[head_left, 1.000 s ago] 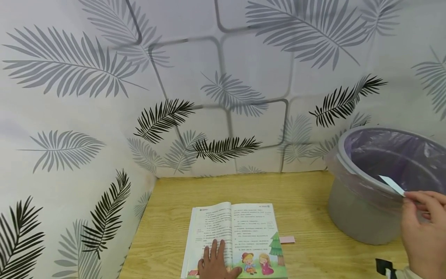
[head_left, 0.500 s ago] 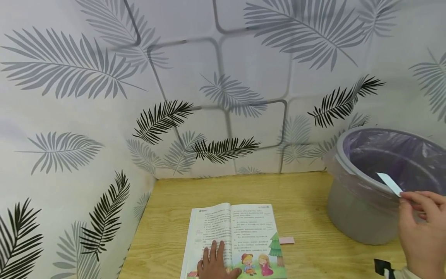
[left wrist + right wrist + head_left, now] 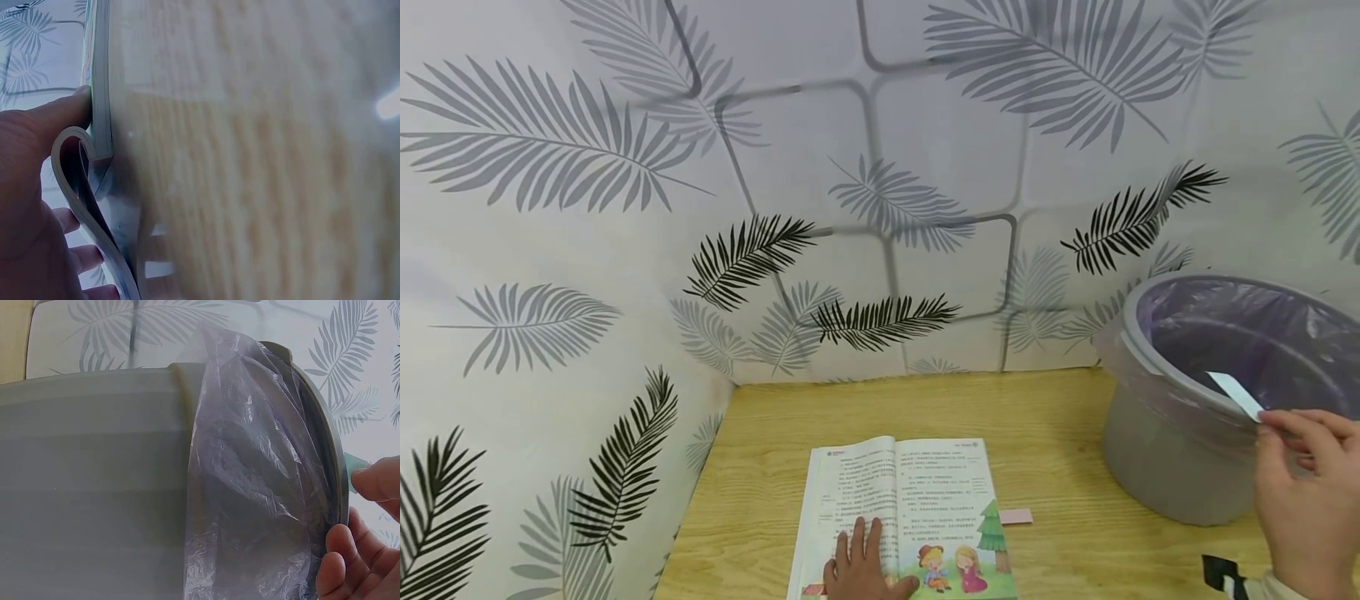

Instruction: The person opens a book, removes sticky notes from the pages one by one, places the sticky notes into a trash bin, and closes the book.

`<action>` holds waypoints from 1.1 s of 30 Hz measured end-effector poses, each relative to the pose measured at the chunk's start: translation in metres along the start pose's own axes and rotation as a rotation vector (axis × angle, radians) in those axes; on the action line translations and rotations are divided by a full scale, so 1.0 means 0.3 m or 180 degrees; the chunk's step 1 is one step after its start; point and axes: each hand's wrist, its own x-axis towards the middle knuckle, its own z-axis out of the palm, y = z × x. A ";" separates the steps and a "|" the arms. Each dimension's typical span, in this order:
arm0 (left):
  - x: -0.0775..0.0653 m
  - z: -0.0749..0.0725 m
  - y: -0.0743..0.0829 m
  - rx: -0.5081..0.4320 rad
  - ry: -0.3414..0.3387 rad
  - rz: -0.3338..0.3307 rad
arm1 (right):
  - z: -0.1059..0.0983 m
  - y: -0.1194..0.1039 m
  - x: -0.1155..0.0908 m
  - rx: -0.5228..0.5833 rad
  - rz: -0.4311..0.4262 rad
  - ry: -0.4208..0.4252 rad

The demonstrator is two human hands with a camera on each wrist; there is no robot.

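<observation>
An open book (image 3: 940, 492) with printed text and a cartoon picture lies on the table. My left hand (image 3: 865, 567) rests on its left page near the spine, fingers spread; the left wrist view shows the hand (image 3: 37, 206) against the book's edge (image 3: 100, 81). A pink tab (image 3: 1018, 517) sticks out from the book's right side. At the right, my right hand (image 3: 1311, 492) pinches a pale blue-green paper strip (image 3: 1234, 395) between thumb and fingertips, by the near rim of a grey bin (image 3: 1172, 467). In the right wrist view the strip (image 3: 356, 465) is mostly hidden behind the rim.
A thin purple plastic bag (image 3: 250, 475) lines the bin and folds over its rim. The wooden table (image 3: 925, 404) meets a wall covering (image 3: 940, 125) with a leaf pattern at the back and left.
My right hand with the paper strip has shifted very slightly left in the head view, as has the whole scene. My left hand stays on the book.
</observation>
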 end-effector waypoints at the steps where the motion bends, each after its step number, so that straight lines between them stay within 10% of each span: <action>1: -0.001 -0.002 0.002 -0.0009 -0.0012 -0.0001 | 0.000 0.006 0.001 -0.0008 -0.0008 -0.0007; 33: 0.003 0.001 -0.004 0.0029 -0.0071 0.0040 | -0.003 0.046 -0.003 -0.0120 0.0103 -0.0047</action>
